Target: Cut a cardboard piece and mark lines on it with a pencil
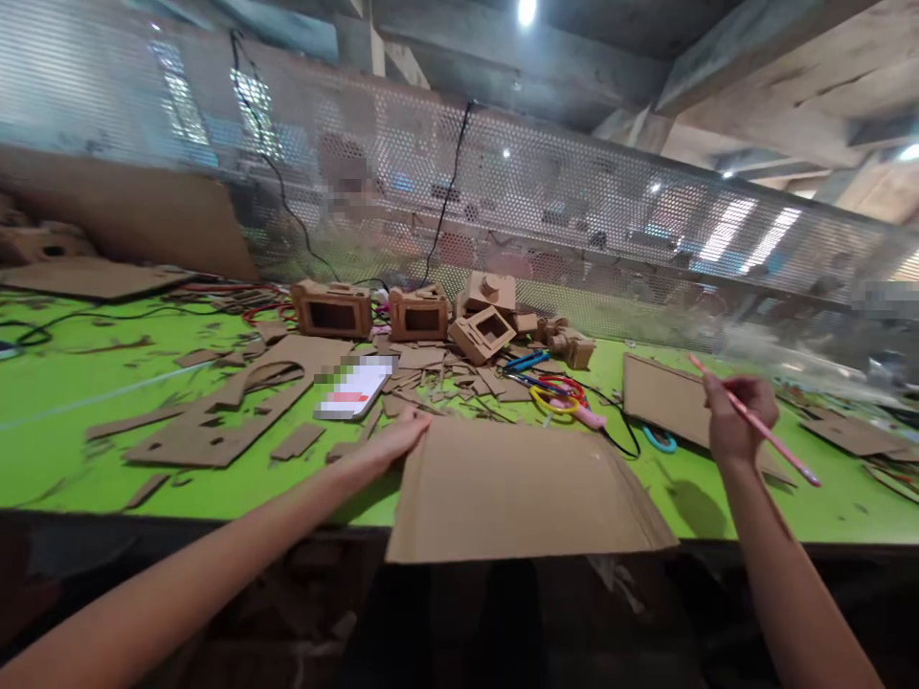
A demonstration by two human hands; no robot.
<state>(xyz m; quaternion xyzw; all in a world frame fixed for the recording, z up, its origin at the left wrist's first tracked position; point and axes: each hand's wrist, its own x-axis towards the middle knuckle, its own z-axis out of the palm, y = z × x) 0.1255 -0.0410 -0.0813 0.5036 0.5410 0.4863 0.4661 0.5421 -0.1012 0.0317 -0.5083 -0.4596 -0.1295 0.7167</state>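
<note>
A large brown cardboard sheet (517,493) lies at the near edge of the green table (86,392), overhanging it. My left hand (392,442) rests flat on the sheet's left corner, fingers stretched out. My right hand (736,413) is raised to the right of the sheet and grips a pink pencil (772,440) that slants down to the right.
Small cardboard box models (331,308) (418,313) (489,330) stand at the back. Cardboard offcuts (230,407) and a phone (355,388) lie to the left. Scissors (556,392), a blue cutter (526,361) and another cardboard sheet (664,397) lie right of centre. A perforated metal screen (546,220) backs the table.
</note>
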